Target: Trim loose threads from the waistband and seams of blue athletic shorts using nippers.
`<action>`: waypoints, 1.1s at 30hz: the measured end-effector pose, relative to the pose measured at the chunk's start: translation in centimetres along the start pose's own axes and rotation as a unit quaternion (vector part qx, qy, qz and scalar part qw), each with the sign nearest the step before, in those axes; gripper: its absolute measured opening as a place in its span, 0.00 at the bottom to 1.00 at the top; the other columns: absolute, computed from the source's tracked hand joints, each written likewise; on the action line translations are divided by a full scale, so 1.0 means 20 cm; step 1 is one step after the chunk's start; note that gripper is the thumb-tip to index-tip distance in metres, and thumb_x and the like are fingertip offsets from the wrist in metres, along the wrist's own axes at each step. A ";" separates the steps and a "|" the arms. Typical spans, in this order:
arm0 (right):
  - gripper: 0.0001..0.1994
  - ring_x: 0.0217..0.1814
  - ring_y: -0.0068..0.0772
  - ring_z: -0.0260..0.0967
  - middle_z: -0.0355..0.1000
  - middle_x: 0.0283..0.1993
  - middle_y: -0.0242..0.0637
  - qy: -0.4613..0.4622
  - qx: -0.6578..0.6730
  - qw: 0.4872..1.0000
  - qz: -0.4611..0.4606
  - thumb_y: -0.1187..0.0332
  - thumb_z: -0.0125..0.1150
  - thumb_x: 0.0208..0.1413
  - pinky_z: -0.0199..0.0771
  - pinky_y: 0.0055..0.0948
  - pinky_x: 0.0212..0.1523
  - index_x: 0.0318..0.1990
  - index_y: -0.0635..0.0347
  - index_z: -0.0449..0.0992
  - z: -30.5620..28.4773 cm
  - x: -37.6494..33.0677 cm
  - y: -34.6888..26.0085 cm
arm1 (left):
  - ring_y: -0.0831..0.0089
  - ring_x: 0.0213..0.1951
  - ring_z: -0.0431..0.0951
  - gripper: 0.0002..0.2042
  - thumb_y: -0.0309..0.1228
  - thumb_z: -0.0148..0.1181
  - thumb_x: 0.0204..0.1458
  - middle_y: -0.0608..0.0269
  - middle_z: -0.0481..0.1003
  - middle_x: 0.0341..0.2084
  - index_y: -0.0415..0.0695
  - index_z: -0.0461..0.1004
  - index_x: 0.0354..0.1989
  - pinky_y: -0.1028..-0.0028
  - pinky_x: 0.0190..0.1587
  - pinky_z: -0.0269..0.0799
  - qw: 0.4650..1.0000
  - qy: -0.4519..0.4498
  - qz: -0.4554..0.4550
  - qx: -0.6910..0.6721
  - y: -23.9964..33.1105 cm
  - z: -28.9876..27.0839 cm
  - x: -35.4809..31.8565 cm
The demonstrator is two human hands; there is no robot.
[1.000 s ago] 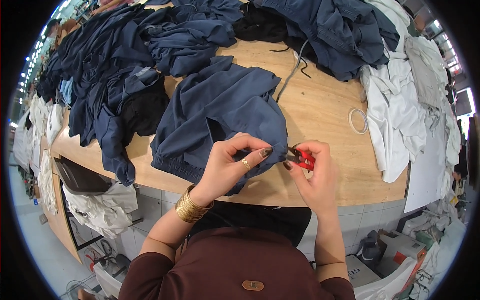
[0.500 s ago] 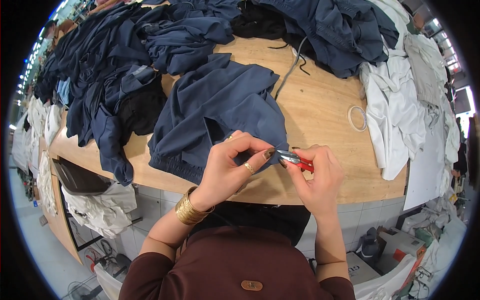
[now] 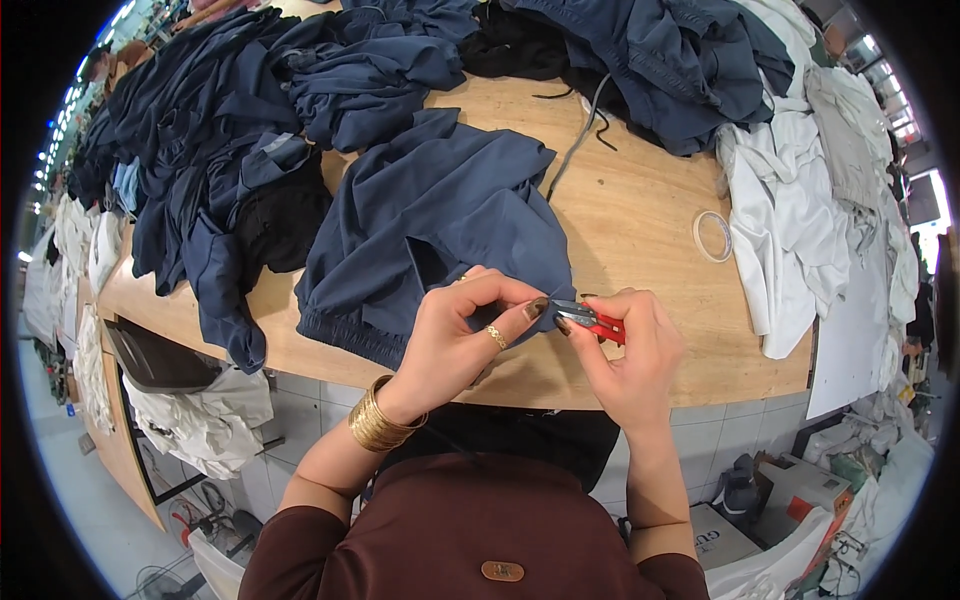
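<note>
- Currently: left hand [image 3: 455,335] pinches the hem of the navy garment [image 3: 430,230] at the near counter [image 3: 640,220] edge; thumb and forefinger pressed together on the cloth, other fingers curled behind.
- Gold ring on a left finger, stack of gold bangles [image 3: 378,425] on the left wrist.
- Right hand [image 3: 630,350] grips the red snips [image 3: 592,320]; fingers wrapped around the red handles, metal blades point left at the pinched fabric.
- Blade tips sit right at the left fingertips; can't tell if the blades are closed or slightly apart, too small.
- Navy garment lies crumpled mid-counter, spread from the centre down to the near edge, elastic hem hanging just over the edge.
- Left of it: big heap of navy clothes [image 3: 200,170] with a black piece [image 3: 285,225] mixed in, draping over the counter's left end.
- Far side: more navy cloth [image 3: 670,60] and a black item [image 3: 520,45]; a grey cord [image 3: 575,145] trails from it across bare wood.
- Right side: pile of white garments [image 3: 800,210], running off the right edge.
- Tape ring [image 3: 712,236] flat on the wood, just beside the white pile, well apart from both hands.
- Under the counter, left: white cloth [image 3: 195,420] bunched on a lower shelf.
</note>
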State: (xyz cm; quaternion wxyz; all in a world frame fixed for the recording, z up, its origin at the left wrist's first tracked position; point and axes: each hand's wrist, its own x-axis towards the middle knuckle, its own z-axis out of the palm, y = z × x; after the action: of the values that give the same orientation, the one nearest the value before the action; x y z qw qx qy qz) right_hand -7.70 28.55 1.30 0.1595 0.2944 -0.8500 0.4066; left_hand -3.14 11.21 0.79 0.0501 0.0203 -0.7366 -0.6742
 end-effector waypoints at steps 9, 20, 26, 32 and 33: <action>0.10 0.20 0.29 0.63 0.67 0.20 0.29 0.011 -0.007 1.000 -0.010 0.70 0.69 0.38 0.60 0.24 0.19 0.27 0.58 0.71 0.00 0.00 0.00 | 0.80 0.28 0.64 0.04 0.23 0.57 0.49 0.68 0.72 0.21 0.37 0.76 0.31 0.79 0.37 0.60 0.999 -0.011 -0.033 -0.035 0.02 0.00 0.00; 0.13 0.21 0.23 0.64 0.65 0.23 0.32 -0.088 0.179 0.975 0.093 0.81 0.65 0.36 0.63 0.19 0.21 0.33 0.60 0.75 -0.02 0.01 0.06 | 0.78 0.29 0.67 0.04 0.22 0.58 0.48 0.66 0.74 0.22 0.38 0.76 0.31 0.79 0.36 0.62 1.000 -0.016 0.020 0.007 0.01 0.01 0.01; 0.12 0.19 0.26 0.61 0.66 0.23 0.33 0.052 0.083 0.990 -0.101 0.82 0.62 0.32 0.58 0.21 0.19 0.28 0.59 0.75 0.01 0.01 0.05 | 0.86 0.24 0.69 0.09 0.28 0.50 0.57 0.66 0.75 0.27 0.36 0.74 0.33 0.84 0.27 0.64 0.989 -0.053 -0.084 -0.110 -0.03 -0.07 -0.08; 0.11 0.18 0.29 0.63 0.69 0.25 0.33 0.072 0.078 0.981 -0.164 0.77 0.65 0.31 0.60 0.23 0.17 0.28 0.58 0.73 0.05 -0.04 0.06 | 0.82 0.33 0.71 0.10 0.28 0.48 0.58 0.63 0.74 0.34 0.34 0.69 0.43 0.81 0.40 0.68 0.950 -0.128 -0.154 -0.240 -0.03 -0.03 -0.09; 0.12 0.18 0.29 0.63 0.69 0.26 0.33 0.079 0.078 0.980 -0.164 0.76 0.66 0.31 0.60 0.23 0.17 0.27 0.58 0.72 0.06 -0.04 0.06 | 0.82 0.33 0.71 0.10 0.28 0.49 0.58 0.62 0.74 0.34 0.34 0.69 0.43 0.81 0.40 0.68 0.949 -0.127 -0.145 -0.252 -0.04 -0.04 -0.09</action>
State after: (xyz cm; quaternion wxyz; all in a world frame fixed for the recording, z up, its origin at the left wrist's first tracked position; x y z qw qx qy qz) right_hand -7.87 28.56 -0.59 0.2673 0.4087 -0.7402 0.4621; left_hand -1.30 10.58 -0.07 -0.1382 0.0280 -0.5325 -0.8346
